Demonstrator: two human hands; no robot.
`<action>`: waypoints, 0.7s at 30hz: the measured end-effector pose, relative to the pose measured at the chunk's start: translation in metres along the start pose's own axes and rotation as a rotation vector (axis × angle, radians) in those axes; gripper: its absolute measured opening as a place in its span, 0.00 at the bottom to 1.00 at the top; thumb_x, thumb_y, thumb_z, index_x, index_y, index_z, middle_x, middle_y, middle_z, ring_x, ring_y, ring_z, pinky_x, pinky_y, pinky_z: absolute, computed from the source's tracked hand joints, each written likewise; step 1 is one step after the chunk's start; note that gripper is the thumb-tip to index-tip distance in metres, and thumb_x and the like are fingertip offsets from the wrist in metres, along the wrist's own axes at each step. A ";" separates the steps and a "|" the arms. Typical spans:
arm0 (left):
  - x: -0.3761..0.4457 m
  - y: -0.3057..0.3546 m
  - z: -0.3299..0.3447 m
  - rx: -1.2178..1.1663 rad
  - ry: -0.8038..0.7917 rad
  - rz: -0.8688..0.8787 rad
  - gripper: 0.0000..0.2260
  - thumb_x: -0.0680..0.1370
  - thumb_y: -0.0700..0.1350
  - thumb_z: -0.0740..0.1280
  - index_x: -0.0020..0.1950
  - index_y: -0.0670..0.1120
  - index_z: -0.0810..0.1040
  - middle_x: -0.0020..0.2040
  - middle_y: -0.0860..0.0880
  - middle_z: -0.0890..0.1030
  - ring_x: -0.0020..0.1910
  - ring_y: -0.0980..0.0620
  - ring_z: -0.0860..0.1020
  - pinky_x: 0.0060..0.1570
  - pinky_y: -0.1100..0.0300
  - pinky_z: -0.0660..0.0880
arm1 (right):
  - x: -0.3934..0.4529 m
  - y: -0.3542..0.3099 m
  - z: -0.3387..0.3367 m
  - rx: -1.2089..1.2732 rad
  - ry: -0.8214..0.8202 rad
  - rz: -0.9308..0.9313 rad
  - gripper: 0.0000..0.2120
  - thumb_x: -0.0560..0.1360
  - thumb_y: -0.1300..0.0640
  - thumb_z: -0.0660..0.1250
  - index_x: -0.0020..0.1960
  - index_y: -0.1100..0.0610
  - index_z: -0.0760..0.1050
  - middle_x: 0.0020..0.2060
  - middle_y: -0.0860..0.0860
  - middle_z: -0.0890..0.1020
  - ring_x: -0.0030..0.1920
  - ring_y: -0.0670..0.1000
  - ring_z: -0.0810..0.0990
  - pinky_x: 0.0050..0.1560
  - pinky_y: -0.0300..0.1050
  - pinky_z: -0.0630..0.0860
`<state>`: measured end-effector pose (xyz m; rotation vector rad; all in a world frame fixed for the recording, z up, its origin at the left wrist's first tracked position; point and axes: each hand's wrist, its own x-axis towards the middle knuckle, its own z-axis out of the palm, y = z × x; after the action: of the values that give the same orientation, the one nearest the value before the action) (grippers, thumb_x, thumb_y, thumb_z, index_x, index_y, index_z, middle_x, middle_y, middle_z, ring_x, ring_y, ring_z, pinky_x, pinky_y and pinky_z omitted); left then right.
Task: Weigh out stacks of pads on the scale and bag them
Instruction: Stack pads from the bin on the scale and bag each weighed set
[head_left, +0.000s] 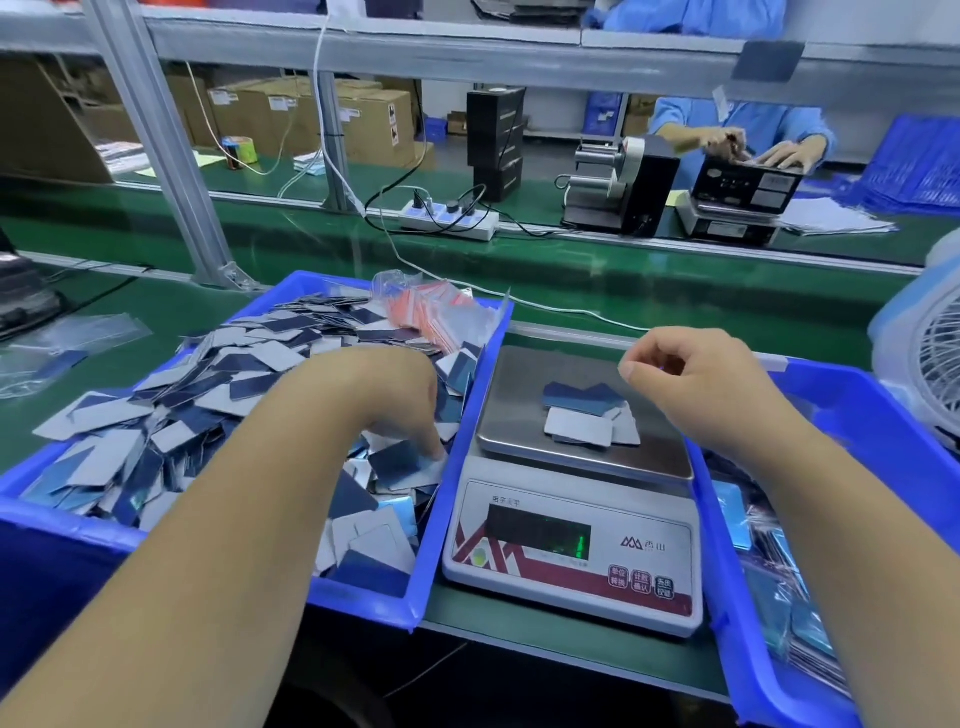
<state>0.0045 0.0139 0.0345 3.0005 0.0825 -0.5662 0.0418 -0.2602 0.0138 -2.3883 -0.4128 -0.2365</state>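
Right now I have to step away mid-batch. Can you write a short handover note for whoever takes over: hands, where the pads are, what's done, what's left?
Left hand: down in the left blue bin, fingertips on the loose pads; whether it pinches one cannot be told.
Right hand: above the scale's far right edge, fingers loosely curled, holding nothing.
Scale: between the two bins, a small pile of pads on its steel pan; display lit but not readable.
Empty bags: heaped at the far end of the left bin.
Right blue bin: holds bagged pads.
Done: a first few pads on the pan.
Left: top up to weight, bag the stack, put it in the right bin.
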 end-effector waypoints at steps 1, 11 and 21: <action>-0.002 -0.001 0.003 0.021 -0.018 -0.003 0.18 0.70 0.57 0.77 0.54 0.48 0.81 0.49 0.52 0.82 0.47 0.51 0.80 0.45 0.56 0.76 | 0.000 0.000 0.000 -0.003 0.000 -0.005 0.08 0.75 0.54 0.68 0.37 0.49 0.79 0.31 0.42 0.80 0.29 0.39 0.73 0.32 0.39 0.68; 0.003 -0.008 0.005 -0.121 0.000 0.010 0.12 0.69 0.48 0.80 0.48 0.49 0.81 0.42 0.50 0.83 0.35 0.53 0.76 0.32 0.62 0.73 | -0.001 -0.001 0.001 -0.008 -0.016 -0.047 0.09 0.76 0.54 0.68 0.37 0.48 0.78 0.30 0.39 0.79 0.28 0.38 0.74 0.30 0.33 0.67; 0.012 -0.027 0.002 -0.252 0.120 0.080 0.09 0.72 0.47 0.77 0.41 0.51 0.78 0.34 0.55 0.79 0.35 0.53 0.74 0.35 0.58 0.67 | -0.001 -0.001 0.001 -0.020 -0.016 -0.085 0.09 0.76 0.55 0.69 0.37 0.48 0.78 0.32 0.39 0.79 0.30 0.38 0.73 0.31 0.29 0.68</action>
<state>0.0135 0.0405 0.0261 2.7754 0.0375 -0.3385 0.0412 -0.2592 0.0133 -2.3964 -0.5222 -0.2614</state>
